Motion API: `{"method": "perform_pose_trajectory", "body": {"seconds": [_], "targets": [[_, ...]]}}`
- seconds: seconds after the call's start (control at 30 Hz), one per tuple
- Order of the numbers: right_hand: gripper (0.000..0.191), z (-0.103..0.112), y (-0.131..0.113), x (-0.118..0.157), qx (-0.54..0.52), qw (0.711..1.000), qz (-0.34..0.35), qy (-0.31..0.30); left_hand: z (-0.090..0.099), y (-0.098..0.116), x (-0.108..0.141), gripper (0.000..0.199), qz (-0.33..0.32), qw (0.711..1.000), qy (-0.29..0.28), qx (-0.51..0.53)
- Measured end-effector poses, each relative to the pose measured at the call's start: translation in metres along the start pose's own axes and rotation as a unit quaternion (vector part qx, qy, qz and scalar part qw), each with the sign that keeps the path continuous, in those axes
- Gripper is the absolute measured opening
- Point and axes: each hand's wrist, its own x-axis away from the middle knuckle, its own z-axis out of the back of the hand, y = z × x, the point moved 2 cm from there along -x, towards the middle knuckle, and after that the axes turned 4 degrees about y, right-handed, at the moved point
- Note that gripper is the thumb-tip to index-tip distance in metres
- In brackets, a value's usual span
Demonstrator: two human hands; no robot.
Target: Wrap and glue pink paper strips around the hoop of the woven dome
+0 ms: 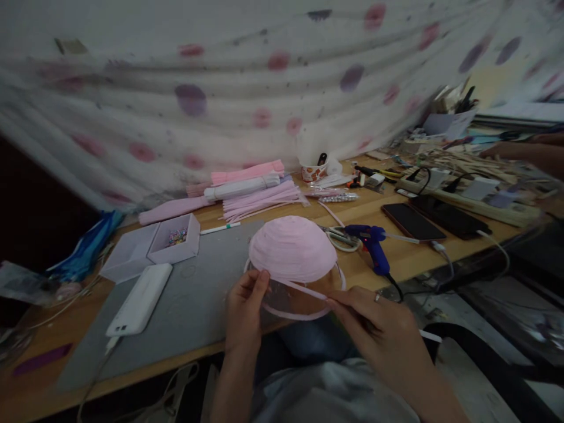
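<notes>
A pale pink dome [293,247] of coiled strip layers sits at the table's front edge. A thin pink hoop [304,317] curves out below its rim. My left hand [247,305] pinches the dome's near left edge between thumb and fingers. From there a narrow pink strip [304,288] runs taut to the right. Its other part is pinched in my right hand [379,323], which wears a ring; a pale strip end shows beyond that hand. Right of the dome lie scissors [342,239] and a blue hot glue gun [370,244] with a lit red light.
On the grey mat [198,305] lie a white power bank [140,299] and a pale box [176,241] holding small beads. Bundles of pink and white strips [259,191] lie behind. Phones [412,222] and a power strip [476,197] are at right, near another person's arm [524,154].
</notes>
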Motion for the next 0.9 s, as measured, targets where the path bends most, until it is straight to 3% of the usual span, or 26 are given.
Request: {"method": "perform_pose_trajectory", "body": {"seconds": [0.23, 0.43, 0.63, 0.9], "targets": [[0.02, 0.008, 0.008, -0.011, 0.046, 0.998, 0.02, 0.047, -0.001, 0.001, 0.004, 0.044, 0.001, 1.0, 0.001, 0.009], [0.018, -0.002, 0.024, -0.021, 0.016, 1.0, -0.003, 0.02, 0.002, 0.003, 0.002, 0.035, -0.002, 1.0, 0.005, 0.013], [0.018, -0.002, 0.027, -0.014, 0.024, 0.999, -0.024, -0.007, 0.007, 0.002, -0.004, 0.029, -0.034, 0.998, 0.036, 0.05], [0.019, -0.01, 0.037, -0.013, 0.019, 0.998, -0.052, -0.023, 0.007, 0.002, -0.003, 0.033, -0.017, 0.999, 0.017, 0.032]]}}
